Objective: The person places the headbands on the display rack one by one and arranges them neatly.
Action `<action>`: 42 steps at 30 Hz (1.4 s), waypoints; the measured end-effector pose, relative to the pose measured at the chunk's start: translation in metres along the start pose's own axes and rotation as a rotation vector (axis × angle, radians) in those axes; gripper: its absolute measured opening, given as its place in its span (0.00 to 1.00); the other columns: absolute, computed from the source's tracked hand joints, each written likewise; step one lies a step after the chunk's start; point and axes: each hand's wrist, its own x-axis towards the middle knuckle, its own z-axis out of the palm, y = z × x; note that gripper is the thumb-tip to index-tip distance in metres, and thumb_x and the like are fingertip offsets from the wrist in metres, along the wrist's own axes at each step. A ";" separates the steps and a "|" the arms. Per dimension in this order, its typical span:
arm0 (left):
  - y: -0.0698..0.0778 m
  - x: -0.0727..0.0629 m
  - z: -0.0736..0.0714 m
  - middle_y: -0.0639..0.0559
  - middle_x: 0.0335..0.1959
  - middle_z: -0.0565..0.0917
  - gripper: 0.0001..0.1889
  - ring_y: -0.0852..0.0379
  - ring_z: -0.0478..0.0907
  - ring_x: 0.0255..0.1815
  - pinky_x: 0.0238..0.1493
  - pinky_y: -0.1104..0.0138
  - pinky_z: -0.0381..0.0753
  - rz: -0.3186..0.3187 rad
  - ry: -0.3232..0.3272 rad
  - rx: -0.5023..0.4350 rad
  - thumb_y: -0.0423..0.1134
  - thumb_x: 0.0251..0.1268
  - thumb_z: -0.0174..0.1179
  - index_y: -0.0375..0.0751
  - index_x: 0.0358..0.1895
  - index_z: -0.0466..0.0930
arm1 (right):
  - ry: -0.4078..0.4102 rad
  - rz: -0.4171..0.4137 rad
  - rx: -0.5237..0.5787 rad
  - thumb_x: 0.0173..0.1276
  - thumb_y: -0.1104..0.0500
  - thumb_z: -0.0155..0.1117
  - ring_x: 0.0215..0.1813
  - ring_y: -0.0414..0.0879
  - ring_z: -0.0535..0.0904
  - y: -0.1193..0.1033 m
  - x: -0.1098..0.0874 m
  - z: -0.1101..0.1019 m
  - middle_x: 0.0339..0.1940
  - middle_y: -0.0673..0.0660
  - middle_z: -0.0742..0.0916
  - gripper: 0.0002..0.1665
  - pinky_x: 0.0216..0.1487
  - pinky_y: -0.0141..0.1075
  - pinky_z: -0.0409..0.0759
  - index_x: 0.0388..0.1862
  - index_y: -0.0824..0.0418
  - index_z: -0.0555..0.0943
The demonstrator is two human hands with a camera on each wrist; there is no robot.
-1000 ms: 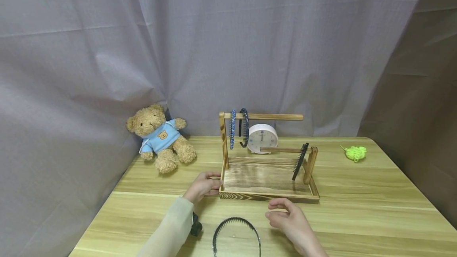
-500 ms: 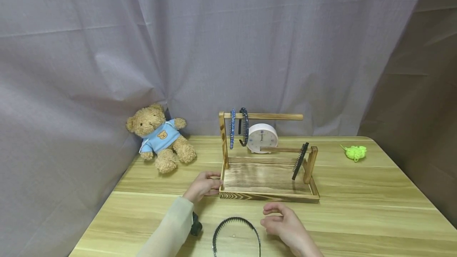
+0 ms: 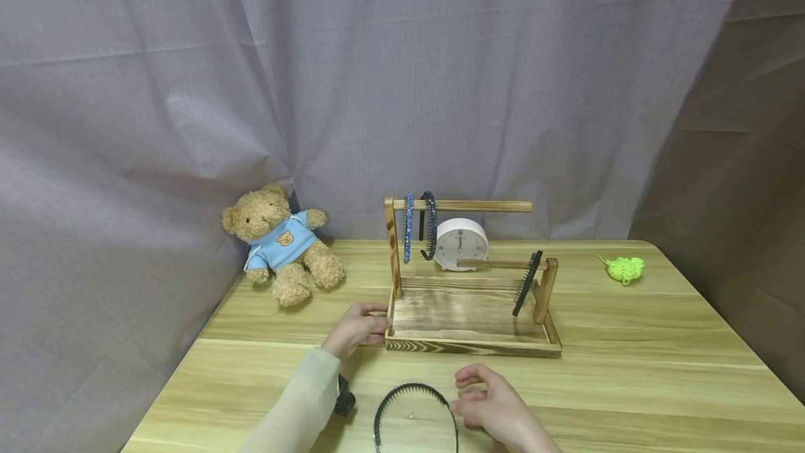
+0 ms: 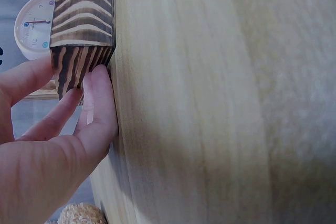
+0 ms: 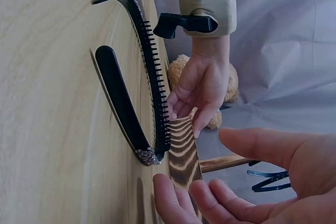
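Observation:
My left hand [image 3: 352,331] grips the left end of a wooden rack [image 3: 472,349], thumb at the top of its tray wall and fingers against the outside. On the rack's upper bar hang a blue glittery headband [image 3: 409,229] and a dark headband [image 3: 431,229]; a black toothed headband [image 3: 527,284] hangs on the lower bar. Nearer me, a black toothed headband with silver glitter [image 5: 121,95] lies on the table, its lower part cut off in the head view. Beside its right side hovers my right hand [image 3: 493,400], fingers loosely bent and holding nothing.
A teddy bear [image 3: 283,243] in a blue shirt sits at the back left. Behind the rack stands a white clock [image 3: 462,236], and bright green yarn [image 3: 625,270] lies at the back right. Grey curtains [image 3: 440,89] close off the table's far side.
My right hand has moved left and slightly toward me, up to the right side of the headband lying on the table. My left hand stays at the rack's left end.

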 end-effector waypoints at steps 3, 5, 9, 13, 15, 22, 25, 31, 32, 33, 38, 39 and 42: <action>0.000 -0.001 0.000 0.32 0.50 0.81 0.25 0.49 0.84 0.44 0.50 0.56 0.86 0.000 0.001 -0.002 0.32 0.68 0.57 0.26 0.65 0.68 | -0.015 0.013 -0.017 0.61 0.65 0.68 0.52 0.52 0.76 -0.001 0.000 0.001 0.56 0.68 0.76 0.29 0.45 0.47 0.86 0.58 0.73 0.69; 0.000 0.000 0.000 0.32 0.50 0.81 0.25 0.49 0.83 0.44 0.50 0.56 0.86 -0.001 0.001 -0.002 0.32 0.68 0.57 0.26 0.65 0.68 | -0.022 0.019 -0.037 0.61 0.65 0.68 0.52 0.53 0.75 -0.001 0.001 0.001 0.56 0.68 0.76 0.29 0.44 0.47 0.86 0.58 0.72 0.69; -0.001 0.000 0.001 0.31 0.50 0.81 0.25 0.46 0.83 0.46 0.50 0.55 0.86 0.003 0.000 -0.002 0.32 0.68 0.57 0.25 0.66 0.67 | -0.037 0.024 -0.072 0.61 0.64 0.68 0.52 0.54 0.75 -0.001 0.002 0.002 0.56 0.68 0.76 0.29 0.43 0.48 0.86 0.58 0.72 0.69; 0.000 0.000 0.001 0.30 0.50 0.81 0.25 0.43 0.83 0.48 0.51 0.55 0.86 0.005 0.001 -0.002 0.32 0.68 0.57 0.25 0.66 0.67 | -0.047 0.021 -0.129 0.59 0.65 0.69 0.47 0.52 0.75 -0.001 0.005 0.004 0.55 0.67 0.77 0.29 0.39 0.45 0.86 0.57 0.72 0.70; 0.000 0.000 0.001 0.30 0.51 0.81 0.25 0.43 0.83 0.48 0.50 0.55 0.86 0.006 0.002 0.000 0.32 0.69 0.57 0.25 0.66 0.67 | -0.049 0.021 -0.183 0.58 0.65 0.70 0.45 0.51 0.75 -0.001 0.006 0.005 0.53 0.66 0.78 0.30 0.37 0.44 0.85 0.57 0.71 0.70; -0.001 0.001 0.000 0.31 0.49 0.82 0.25 0.47 0.84 0.44 0.49 0.56 0.86 0.004 0.005 -0.004 0.32 0.68 0.58 0.26 0.65 0.68 | -0.065 -0.015 -0.383 0.55 0.65 0.72 0.36 0.49 0.68 -0.005 0.010 0.011 0.42 0.60 0.74 0.29 0.33 0.37 0.73 0.53 0.70 0.70; -0.001 0.001 0.000 0.32 0.48 0.83 0.24 0.50 0.84 0.43 0.49 0.57 0.87 0.002 0.003 -0.007 0.31 0.68 0.58 0.26 0.65 0.68 | -0.058 -0.023 -0.455 0.54 0.66 0.73 0.37 0.50 0.70 -0.007 0.011 0.015 0.40 0.59 0.75 0.26 0.36 0.41 0.76 0.48 0.69 0.70; -0.001 0.001 -0.001 0.34 0.47 0.83 0.25 0.53 0.84 0.41 0.49 0.58 0.86 -0.003 -0.004 -0.004 0.32 0.68 0.57 0.27 0.66 0.68 | -0.036 -0.006 -0.586 0.51 0.68 0.72 0.36 0.50 0.72 -0.009 0.015 0.023 0.35 0.57 0.76 0.22 0.34 0.43 0.77 0.43 0.68 0.73; -0.001 0.001 -0.002 0.35 0.47 0.83 0.25 0.53 0.83 0.41 0.49 0.59 0.86 -0.005 -0.003 -0.004 0.32 0.68 0.57 0.27 0.66 0.68 | -0.036 -0.006 -0.596 0.50 0.70 0.71 0.36 0.50 0.72 -0.009 0.016 0.024 0.35 0.57 0.76 0.21 0.33 0.42 0.77 0.43 0.69 0.74; -0.001 0.001 -0.002 0.35 0.48 0.83 0.25 0.53 0.83 0.42 0.49 0.59 0.86 -0.005 -0.003 -0.005 0.32 0.68 0.57 0.27 0.66 0.68 | -0.034 -0.008 -0.601 0.50 0.71 0.70 0.35 0.51 0.71 -0.010 0.016 0.025 0.34 0.57 0.76 0.21 0.31 0.41 0.75 0.43 0.70 0.74; -0.002 0.001 -0.001 0.34 0.47 0.83 0.25 0.52 0.84 0.42 0.49 0.58 0.86 -0.002 -0.005 -0.010 0.32 0.68 0.58 0.27 0.66 0.68 | -0.035 -0.019 -0.634 0.48 0.77 0.66 0.31 0.50 0.69 -0.011 0.018 0.027 0.34 0.57 0.76 0.20 0.28 0.39 0.74 0.42 0.71 0.75; -0.002 0.001 -0.001 0.34 0.48 0.83 0.25 0.52 0.84 0.42 0.49 0.58 0.86 -0.002 -0.006 -0.010 0.32 0.68 0.58 0.27 0.66 0.68 | -0.034 -0.022 -0.639 0.48 0.77 0.65 0.31 0.50 0.69 -0.010 0.018 0.027 0.34 0.57 0.76 0.20 0.27 0.38 0.74 0.42 0.71 0.75; -0.002 0.002 -0.001 0.34 0.48 0.83 0.25 0.52 0.84 0.43 0.49 0.58 0.86 -0.004 -0.005 -0.009 0.32 0.68 0.58 0.27 0.66 0.67 | -0.035 -0.026 -0.646 0.47 0.79 0.63 0.31 0.50 0.69 -0.010 0.019 0.028 0.34 0.57 0.77 0.21 0.27 0.37 0.74 0.42 0.70 0.75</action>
